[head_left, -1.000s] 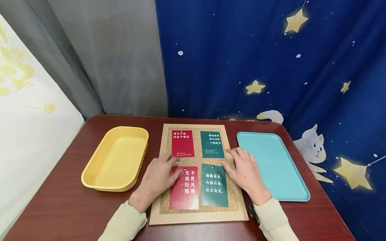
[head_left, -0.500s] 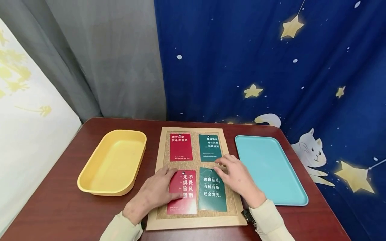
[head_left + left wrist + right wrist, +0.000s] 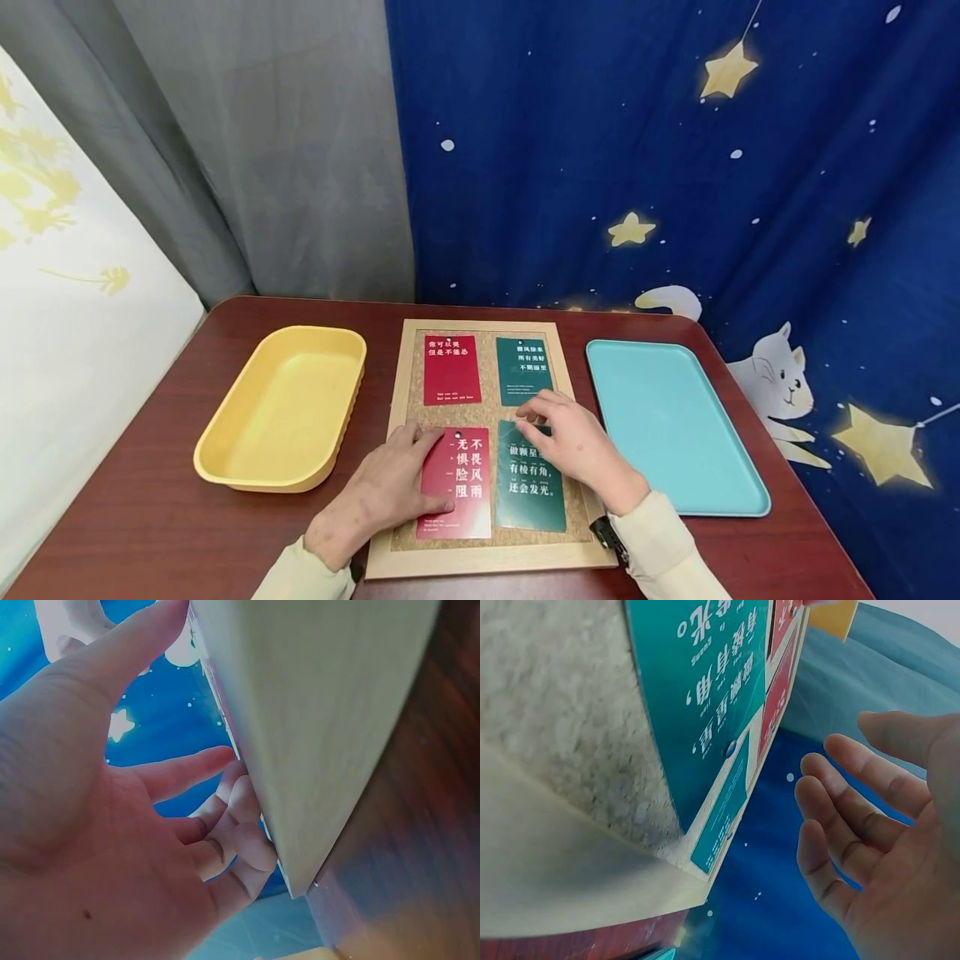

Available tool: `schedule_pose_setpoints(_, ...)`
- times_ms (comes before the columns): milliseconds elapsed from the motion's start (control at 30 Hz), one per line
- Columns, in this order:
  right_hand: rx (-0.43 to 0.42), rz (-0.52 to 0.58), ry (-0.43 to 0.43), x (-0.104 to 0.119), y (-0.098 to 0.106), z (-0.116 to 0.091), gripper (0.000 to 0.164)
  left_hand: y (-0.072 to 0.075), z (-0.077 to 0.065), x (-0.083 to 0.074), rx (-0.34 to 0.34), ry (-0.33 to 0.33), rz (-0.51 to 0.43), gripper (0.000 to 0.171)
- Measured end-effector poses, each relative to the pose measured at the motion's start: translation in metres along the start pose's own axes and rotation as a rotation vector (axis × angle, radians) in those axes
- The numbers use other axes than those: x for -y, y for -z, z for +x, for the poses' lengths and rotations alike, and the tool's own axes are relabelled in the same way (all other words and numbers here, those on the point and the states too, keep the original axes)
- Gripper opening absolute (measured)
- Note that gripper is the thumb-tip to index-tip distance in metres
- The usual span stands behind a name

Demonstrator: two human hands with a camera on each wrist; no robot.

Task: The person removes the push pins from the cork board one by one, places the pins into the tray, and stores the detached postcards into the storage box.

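A wood-framed corkboard (image 3: 491, 557) lies on the table, bearing two red cards and two green ones, each with a dark pin at its top. My left hand (image 3: 390, 483) rests at the left edge of the lower red card (image 3: 474, 500), thumb and forefinger spread over it. In the left wrist view its other fingers (image 3: 255, 844) bend against the board. Over the lower green card (image 3: 531, 508) hovers my right hand (image 3: 573, 442), fingers loosely curled, nothing in them; a pin (image 3: 730, 748) shows in that card. Farther back are the upper red card (image 3: 452, 375) and upper green card (image 3: 522, 375).
Left of the board stands a deep yellow tray (image 3: 281, 417); a flat turquoise tray (image 3: 671, 425) lies on its right. The dark red table (image 3: 135, 500) ends at grey and blue curtains (image 3: 525, 167) behind.
My left hand has come down onto the lower red card, its thumb sliding toward the card's bottom. The right hand has moved leftward, from the board's right frame to above the lower green card.
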State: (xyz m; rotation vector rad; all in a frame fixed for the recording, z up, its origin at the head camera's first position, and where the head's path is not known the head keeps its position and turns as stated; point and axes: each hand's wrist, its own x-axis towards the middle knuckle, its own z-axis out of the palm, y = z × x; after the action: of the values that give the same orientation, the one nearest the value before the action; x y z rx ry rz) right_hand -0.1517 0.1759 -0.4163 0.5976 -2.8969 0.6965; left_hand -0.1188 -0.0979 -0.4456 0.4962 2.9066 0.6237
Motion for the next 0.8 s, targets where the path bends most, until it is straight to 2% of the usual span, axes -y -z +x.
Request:
schedule_pose_setpoints(233,0.016,0.009,0.003,0.002,-0.001,0.002,0.015,0.000,0.000,0.000,-0.046,-0.043,0.031,0.096)
schedule_pose_setpoints(533,0.054,0.015,0.013,0.005,-0.006,0.005,0.016,-0.003,-0.005,0.003,-0.114,-0.089,0.150,0.093)
schedule_pose_setpoints(800,0.088,0.028,0.020,0.011,-0.011,0.009,0.013,-0.003,-0.014,0.009,-0.086,-0.119,0.119,0.095)
